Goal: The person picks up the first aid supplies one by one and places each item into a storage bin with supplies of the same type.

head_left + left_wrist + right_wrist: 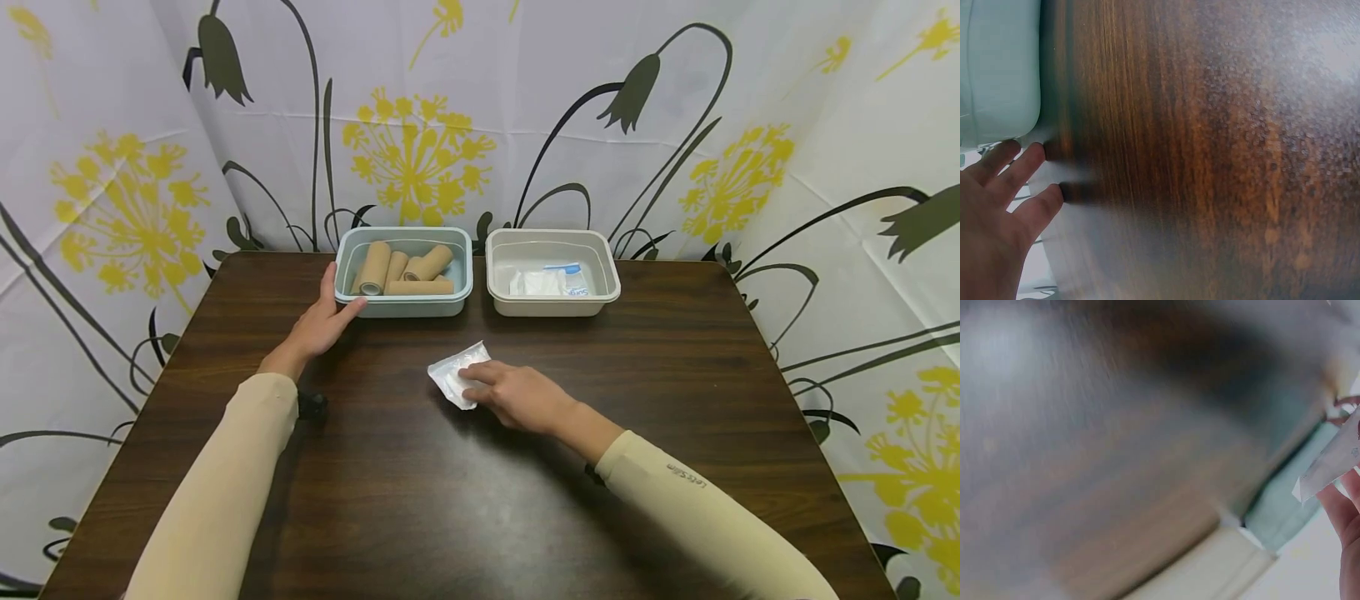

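Note:
At the left end of a pale blue bin (pixel 405 308), my left hand (pixel 318 325) spreads its thumb and fingers around the front corner, fingers fairly straight. Several tan tube-shaped rolls (pixel 375 267) lie heaped inside that bin. In the left wrist view the same hand (pixel 1007 200) is just beside the bin's rounded corner (pixel 1007 81). My right hand (pixel 525 398) pinches a flat white wrapped packet (pixel 450 379) over the middle of the table. The packet (pixel 1335 459) is tilted in the right wrist view, with fingers (pixel 1338 509) behind it.
A beige bin (pixel 552 308) stands right of the blue one, holding a white packet (pixel 536 283) and a clear packet with blue print (pixel 576 282). Both bins are near the far edge of the dark wooden table (pixel 420 500). A flowered curtain (pixel 480 167) hangs behind.

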Tool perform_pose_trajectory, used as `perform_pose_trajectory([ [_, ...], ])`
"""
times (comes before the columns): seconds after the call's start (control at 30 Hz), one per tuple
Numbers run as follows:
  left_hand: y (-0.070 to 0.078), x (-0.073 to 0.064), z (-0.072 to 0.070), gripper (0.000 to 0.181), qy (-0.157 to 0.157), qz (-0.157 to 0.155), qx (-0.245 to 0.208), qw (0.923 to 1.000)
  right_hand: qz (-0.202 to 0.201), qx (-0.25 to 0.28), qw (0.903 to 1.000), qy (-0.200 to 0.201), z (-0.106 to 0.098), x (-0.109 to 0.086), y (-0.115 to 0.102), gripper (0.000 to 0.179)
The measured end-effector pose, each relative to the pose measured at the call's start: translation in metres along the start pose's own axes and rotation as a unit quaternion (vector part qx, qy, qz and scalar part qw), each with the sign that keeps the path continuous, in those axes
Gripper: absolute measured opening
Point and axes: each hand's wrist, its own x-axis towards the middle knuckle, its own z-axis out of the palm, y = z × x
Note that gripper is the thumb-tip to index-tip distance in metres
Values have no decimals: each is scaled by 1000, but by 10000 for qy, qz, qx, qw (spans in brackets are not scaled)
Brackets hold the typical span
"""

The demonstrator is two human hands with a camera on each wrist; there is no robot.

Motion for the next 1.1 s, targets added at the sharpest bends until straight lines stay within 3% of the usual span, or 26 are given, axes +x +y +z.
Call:
perform_pose_trajectory([
  [0.3,0,1,0,91,21,-15,-12,10000,149,63,9960,882,-35,-3,33,31],
  [0.53,0,-1,-2,92,-15,2,30,10000,649,155,9903,1218,-51,-12,74,29],
  [0.93,-4,1,0,92,38,-5,8,10000,2216,373,9716,736,-49,-35,131,28],
  [1.1,-3,2,1,90,58,18,-3,10000,2576,288,9642,552,-45,-39,142,28],
])
